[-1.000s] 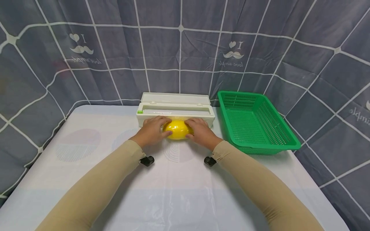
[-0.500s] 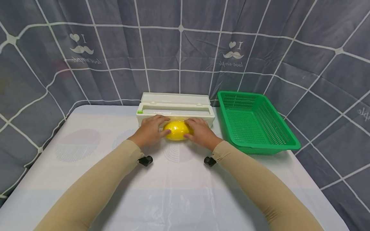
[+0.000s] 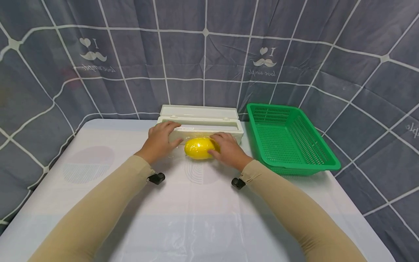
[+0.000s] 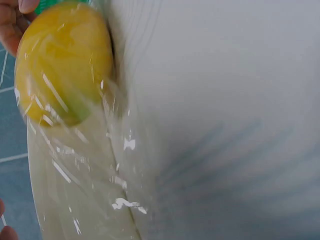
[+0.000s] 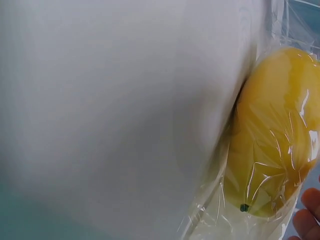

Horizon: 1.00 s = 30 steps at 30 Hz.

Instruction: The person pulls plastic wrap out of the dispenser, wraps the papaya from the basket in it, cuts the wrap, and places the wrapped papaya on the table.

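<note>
A yellow oval fruit point(image 3: 198, 148) lies on the table against the front of a white box point(image 3: 200, 111) with its lid raised. Clear film point(image 4: 85, 175) covers the fruit point(image 4: 65, 65) and stretches beyond it, wrinkled and shiny. My right hand point(image 3: 229, 150) grips the fruit's right end, thumb in front and fingers behind. To the left of the fruit, my left hand point(image 3: 158, 141) is held with thumb and fingers apart, close to the box; whether it touches the film I cannot tell. A small dark stem spot shows on the fruit point(image 5: 275, 135) in the right wrist view.
A green plastic basket point(image 3: 288, 140) stands right of the white box, near the table's right edge. The table point(image 3: 203, 218) has a pale patterned cover. A grey curtain point(image 3: 183, 54) with white lines hangs behind and at both sides.
My left hand has let go of the fruit's left end and moved left, away from it. My right hand has stayed at the right end.
</note>
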Each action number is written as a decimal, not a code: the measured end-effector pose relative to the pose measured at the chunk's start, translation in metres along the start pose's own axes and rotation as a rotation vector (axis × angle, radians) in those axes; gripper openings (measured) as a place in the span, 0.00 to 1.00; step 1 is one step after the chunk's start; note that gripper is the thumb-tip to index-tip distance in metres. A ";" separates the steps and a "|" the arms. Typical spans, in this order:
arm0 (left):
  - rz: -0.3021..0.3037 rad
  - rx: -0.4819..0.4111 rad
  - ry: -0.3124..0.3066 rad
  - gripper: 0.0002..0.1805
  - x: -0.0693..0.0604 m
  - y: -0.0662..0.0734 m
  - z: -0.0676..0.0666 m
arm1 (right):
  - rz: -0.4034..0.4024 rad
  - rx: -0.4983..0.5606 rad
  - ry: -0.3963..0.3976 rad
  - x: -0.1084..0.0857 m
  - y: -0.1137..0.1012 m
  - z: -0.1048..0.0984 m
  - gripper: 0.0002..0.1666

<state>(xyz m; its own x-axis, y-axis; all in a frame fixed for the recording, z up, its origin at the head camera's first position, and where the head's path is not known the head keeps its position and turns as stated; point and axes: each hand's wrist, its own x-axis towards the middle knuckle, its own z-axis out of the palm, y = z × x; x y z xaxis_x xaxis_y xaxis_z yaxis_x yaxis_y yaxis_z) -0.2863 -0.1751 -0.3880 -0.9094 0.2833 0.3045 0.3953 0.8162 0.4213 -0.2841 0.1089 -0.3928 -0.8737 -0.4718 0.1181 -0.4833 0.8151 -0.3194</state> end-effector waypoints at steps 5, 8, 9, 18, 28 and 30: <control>-0.062 -0.026 0.037 0.38 0.002 -0.014 -0.008 | 0.014 0.015 0.028 -0.001 -0.001 -0.002 0.37; -0.095 -0.023 0.047 0.43 0.004 -0.024 -0.011 | 0.017 0.024 0.031 -0.001 -0.001 -0.002 0.38; -0.107 -0.024 0.043 0.44 0.004 -0.027 -0.012 | 0.016 0.031 0.030 -0.001 0.000 -0.002 0.39; -0.238 -0.118 -0.001 0.50 0.008 -0.055 -0.014 | -0.012 0.066 0.025 -0.002 0.001 -0.001 0.43; -0.335 -0.192 -0.133 0.59 0.009 -0.080 -0.013 | -0.010 0.050 0.002 0.000 0.001 -0.001 0.52; -0.327 -0.185 -0.147 0.58 0.010 -0.082 -0.013 | -0.006 0.036 -0.002 0.001 0.000 -0.001 0.53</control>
<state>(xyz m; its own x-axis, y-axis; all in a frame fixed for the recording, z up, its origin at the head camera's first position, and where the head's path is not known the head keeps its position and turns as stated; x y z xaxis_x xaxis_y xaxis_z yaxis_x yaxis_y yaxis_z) -0.3258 -0.2455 -0.4084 -0.9945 0.1042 0.0091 0.0869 0.7746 0.6264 -0.2849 0.1093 -0.3919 -0.8707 -0.4774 0.1185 -0.4863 0.7996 -0.3522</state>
